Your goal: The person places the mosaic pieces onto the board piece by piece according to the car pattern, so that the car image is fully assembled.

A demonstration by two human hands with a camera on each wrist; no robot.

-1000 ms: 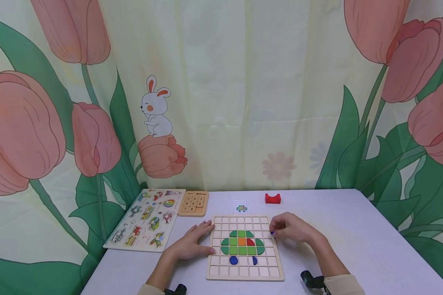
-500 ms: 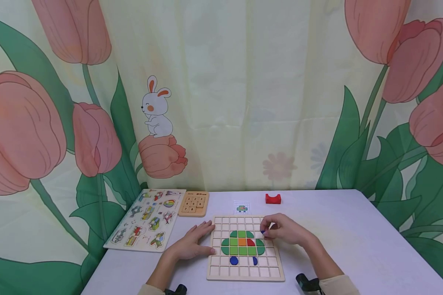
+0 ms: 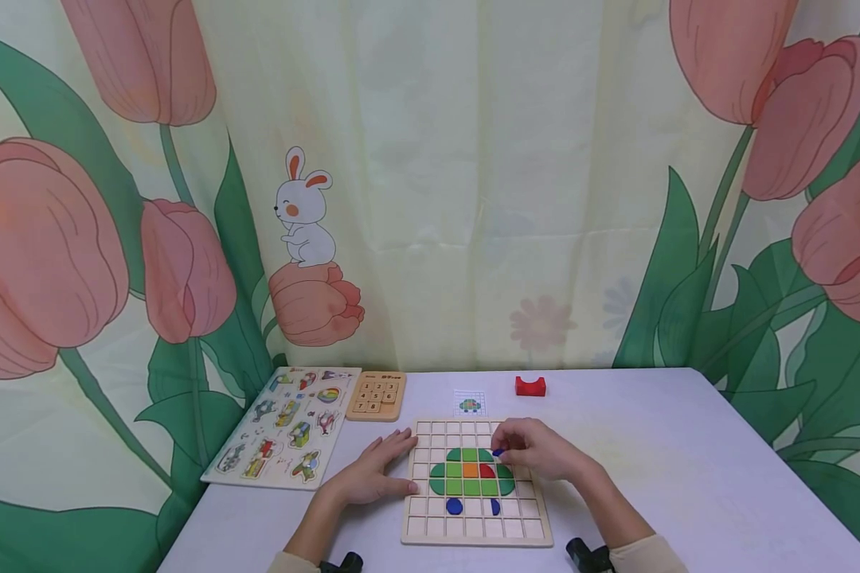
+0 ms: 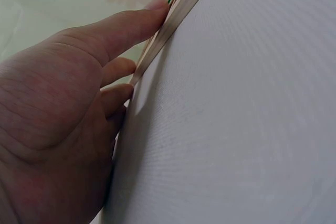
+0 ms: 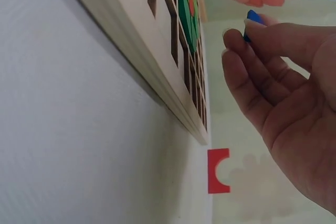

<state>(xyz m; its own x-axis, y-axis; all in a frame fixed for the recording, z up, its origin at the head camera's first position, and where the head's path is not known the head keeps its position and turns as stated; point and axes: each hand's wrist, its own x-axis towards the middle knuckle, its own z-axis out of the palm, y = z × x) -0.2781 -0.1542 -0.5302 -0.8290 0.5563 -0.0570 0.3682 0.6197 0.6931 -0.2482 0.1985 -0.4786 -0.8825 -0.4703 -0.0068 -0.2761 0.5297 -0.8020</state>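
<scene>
A wooden grid board (image 3: pixel 476 529) lies on the white table, with green, orange and red tiles forming a domed shape (image 3: pixel 471 471) and two blue pieces (image 3: pixel 455 505) below it. My right hand (image 3: pixel 537 450) hovers over the board's upper right part and pinches a small blue piece (image 3: pixel 498 453) (image 5: pixel 252 20) between thumb and fingers. My left hand (image 3: pixel 373 469) rests flat on the table, its fingers pressed against the board's left edge (image 4: pixel 173 22).
A red arch block (image 3: pixel 529 386) (image 5: pixel 218 171) and a small pattern card (image 3: pixel 469 403) lie behind the board. A number slide puzzle (image 3: pixel 376 395) and a picture peg puzzle (image 3: pixel 283 424) sit at the left. A tulip-print curtain hangs behind the table.
My right hand has moved left across the board with the blue piece, from its right edge to above the green shape. The left hand has stayed put.
</scene>
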